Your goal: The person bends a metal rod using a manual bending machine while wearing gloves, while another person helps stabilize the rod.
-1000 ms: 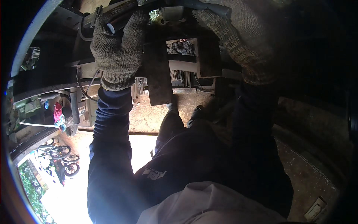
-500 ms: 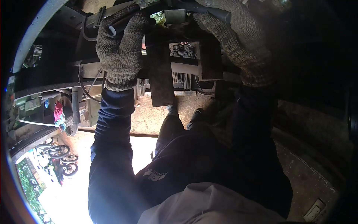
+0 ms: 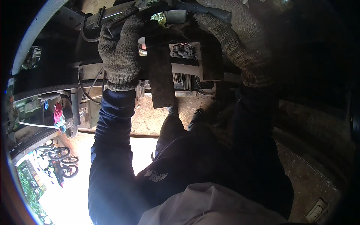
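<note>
Both my hands wear worn, grey-brown knit gloves and are raised at the top of the view. My left hand [image 3: 120, 52] is closed around a dark round bar [image 3: 117, 27], whose end shows between thumb and fingers. On the other side, my right hand [image 3: 243, 41] grips a dark tube-like handle [image 3: 215, 12], with its blunt end near the thumb. Between the hands hangs a dark flat plate [image 3: 161, 75], with a shorter dark plate [image 3: 211, 62] to its right. A small grey metal block [image 3: 175, 16] sits above them. How these parts join is too dark to tell.
Behind the plates, a rack holds thin metal rods [image 3: 182, 80]. A red and blue cloth [image 3: 59, 116] hangs at the left near a dark frame. Several bicycles [image 3: 59, 152] stand in bright light outside. A pale rectangular object [image 3: 317, 210] lies at the lower right.
My left hand has shifted and turned very slightly, and the bar end in it has tilted. My right hand has hardly moved.
</note>
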`<state>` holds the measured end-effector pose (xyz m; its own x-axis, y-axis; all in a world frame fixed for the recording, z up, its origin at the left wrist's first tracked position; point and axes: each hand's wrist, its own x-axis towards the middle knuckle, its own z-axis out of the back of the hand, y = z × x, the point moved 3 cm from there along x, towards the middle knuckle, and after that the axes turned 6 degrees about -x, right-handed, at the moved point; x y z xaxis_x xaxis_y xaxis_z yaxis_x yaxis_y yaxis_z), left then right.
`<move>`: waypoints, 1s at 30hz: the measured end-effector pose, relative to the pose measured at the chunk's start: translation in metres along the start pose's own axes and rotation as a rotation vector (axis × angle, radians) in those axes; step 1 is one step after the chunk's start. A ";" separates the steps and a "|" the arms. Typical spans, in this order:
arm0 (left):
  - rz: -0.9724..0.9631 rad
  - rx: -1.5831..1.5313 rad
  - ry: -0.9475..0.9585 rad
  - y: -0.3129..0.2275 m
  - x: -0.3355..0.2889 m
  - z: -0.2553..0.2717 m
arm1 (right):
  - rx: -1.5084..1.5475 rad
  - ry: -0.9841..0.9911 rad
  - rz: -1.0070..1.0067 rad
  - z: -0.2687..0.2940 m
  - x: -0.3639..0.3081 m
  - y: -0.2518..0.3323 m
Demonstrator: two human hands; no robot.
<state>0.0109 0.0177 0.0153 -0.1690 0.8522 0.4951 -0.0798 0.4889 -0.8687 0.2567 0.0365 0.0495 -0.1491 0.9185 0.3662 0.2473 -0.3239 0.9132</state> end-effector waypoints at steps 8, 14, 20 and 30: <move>-0.278 0.224 0.091 -0.005 0.011 0.002 | -0.009 0.001 -0.003 -0.003 0.001 0.005; -0.177 0.268 0.056 -0.017 0.016 -0.003 | 0.010 -0.002 -0.006 0.001 -0.001 0.003; -0.084 0.315 0.073 -0.024 0.022 0.000 | 0.019 0.006 -0.014 0.000 0.002 0.004; 0.116 0.090 0.189 -0.015 0.033 0.001 | 0.037 0.017 -0.024 0.002 0.006 0.003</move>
<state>0.0052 0.0380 0.0443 0.0044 0.9256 0.3784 -0.1591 0.3743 -0.9136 0.2580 0.0418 0.0542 -0.1720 0.9217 0.3477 0.2782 -0.2931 0.9147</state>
